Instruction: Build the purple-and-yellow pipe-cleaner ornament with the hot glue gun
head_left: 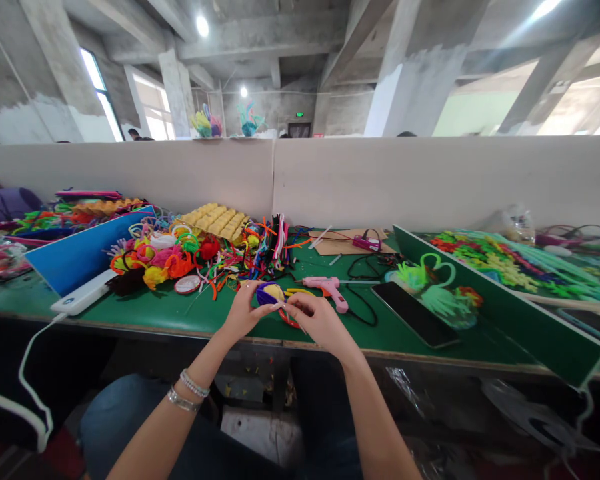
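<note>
Chenille ball (270, 293), fuzzy, purple-yellow: left hand (241, 312) and right hand (320, 320) grips both pinching it.

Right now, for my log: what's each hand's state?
Left hand: closed on the purple-and-yellow craft piece.
Right hand: fingers pinched on the same piece.

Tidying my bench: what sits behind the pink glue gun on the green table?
Behind the pink plastic glue gun lies a looped black cable, then a flat brown cardboard sheet carrying a small magenta box. Whatever the cardboard covers is hidden.
</note>
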Demonstrator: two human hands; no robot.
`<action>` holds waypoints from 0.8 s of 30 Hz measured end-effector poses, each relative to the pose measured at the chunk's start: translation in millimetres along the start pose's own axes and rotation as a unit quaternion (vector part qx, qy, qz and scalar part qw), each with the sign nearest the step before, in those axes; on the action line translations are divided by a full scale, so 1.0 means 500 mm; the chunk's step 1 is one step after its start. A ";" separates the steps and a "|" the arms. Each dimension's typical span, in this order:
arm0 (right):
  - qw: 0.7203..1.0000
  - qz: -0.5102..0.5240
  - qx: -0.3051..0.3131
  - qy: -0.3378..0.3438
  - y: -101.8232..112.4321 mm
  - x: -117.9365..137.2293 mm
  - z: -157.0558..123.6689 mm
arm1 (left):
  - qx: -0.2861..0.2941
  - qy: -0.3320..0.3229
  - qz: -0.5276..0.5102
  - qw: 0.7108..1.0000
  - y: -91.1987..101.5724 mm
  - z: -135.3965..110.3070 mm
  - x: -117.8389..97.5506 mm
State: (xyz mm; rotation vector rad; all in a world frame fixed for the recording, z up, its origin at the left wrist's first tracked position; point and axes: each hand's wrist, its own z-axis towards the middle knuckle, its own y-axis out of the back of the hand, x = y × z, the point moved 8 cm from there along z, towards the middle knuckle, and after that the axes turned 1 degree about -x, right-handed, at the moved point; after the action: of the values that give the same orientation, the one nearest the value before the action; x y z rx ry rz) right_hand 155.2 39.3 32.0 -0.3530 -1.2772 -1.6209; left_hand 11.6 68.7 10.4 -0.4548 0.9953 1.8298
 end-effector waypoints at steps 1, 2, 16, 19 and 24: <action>1.000 -0.003 -0.003 -0.001 0.000 -0.002 0.001 | -0.003 0.011 -0.015 1.000 -0.002 -0.001 0.002; 1.000 -0.007 -0.006 -0.002 0.000 -0.003 0.001 | -0.006 0.022 -0.031 0.999 -0.004 -0.002 0.004; 0.997 0.068 0.028 -0.040 -0.002 -0.007 0.001 | -0.006 0.164 -0.263 0.951 -0.052 -0.013 0.066; 0.992 0.092 0.067 -0.056 -0.004 -0.006 -0.002 | -0.028 0.187 -0.285 0.940 -0.049 -0.013 0.071; 0.986 0.113 0.097 -0.077 -0.002 -0.016 -0.006 | -0.020 0.194 -0.328 0.924 -0.051 -0.008 0.061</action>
State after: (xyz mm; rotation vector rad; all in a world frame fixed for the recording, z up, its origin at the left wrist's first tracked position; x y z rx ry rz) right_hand 159.2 41.0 24.6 -0.4911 -1.4439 -1.2862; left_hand 19.5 87.9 -23.7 -1.0656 0.9124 1.1715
